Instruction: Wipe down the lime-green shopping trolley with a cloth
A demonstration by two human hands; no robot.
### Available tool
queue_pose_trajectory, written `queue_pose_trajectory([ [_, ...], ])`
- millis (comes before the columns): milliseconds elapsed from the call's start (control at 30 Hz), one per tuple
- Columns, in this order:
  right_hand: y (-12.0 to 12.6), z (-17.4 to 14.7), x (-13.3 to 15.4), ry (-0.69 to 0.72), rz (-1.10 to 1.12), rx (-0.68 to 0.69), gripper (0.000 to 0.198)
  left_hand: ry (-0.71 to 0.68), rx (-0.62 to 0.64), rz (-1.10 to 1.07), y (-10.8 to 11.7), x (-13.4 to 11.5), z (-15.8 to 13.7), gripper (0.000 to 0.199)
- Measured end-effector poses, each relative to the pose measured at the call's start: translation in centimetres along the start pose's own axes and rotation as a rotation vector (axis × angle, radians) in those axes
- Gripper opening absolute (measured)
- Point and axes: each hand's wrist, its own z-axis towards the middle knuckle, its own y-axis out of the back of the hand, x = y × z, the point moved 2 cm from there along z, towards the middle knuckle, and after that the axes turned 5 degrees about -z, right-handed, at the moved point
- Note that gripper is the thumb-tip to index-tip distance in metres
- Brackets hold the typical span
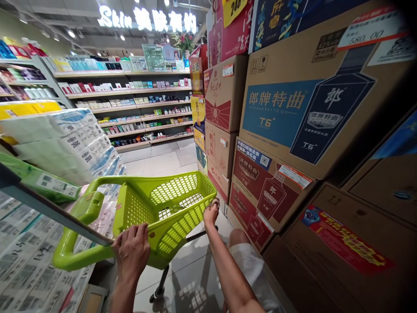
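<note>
A lime-green shopping cart stands sideways in front of me, its basket showing nothing inside. My left hand is wrapped over the near rim, close to the handle end and a grey metal bar. At the far right corner of the basket, my right hand grips the rim with bent fingers. The cart's curved handle points to the left. Below the basket a wheel rests on the tiled floor.
Stacked liquor cartons rise close along the right side. Wrapped tissue packs are piled on the left, right beside the cart's handle. Shelves of small boxed goods line the back, beyond a stretch of pale floor tiles.
</note>
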Motion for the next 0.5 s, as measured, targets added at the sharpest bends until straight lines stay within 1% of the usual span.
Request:
queue_pose_trajectory([
  [67,-0.2,0.3,0.4,0.012,0.019,-0.015,0.032,0.016,-0.024,0.011,0.0,-0.3,-0.1,0.033],
  [167,-0.2,-0.1,0.6,0.005,0.031,0.01,0.032,0.022,-0.05,0.032,0.2,-1.2,-0.3,0.035],
  [333,-0.6,-0.6,0.6,-0.076,0.016,0.089,0.034,-0.034,-0.035,0.039,0.5,-3.0,-0.8,0.036],
  [500,-1.2,-0.9,1.3,-0.088,0.017,0.126,0.032,-0.03,-0.037,0.011,0.7,-4.7,-1.0,0.037],
])
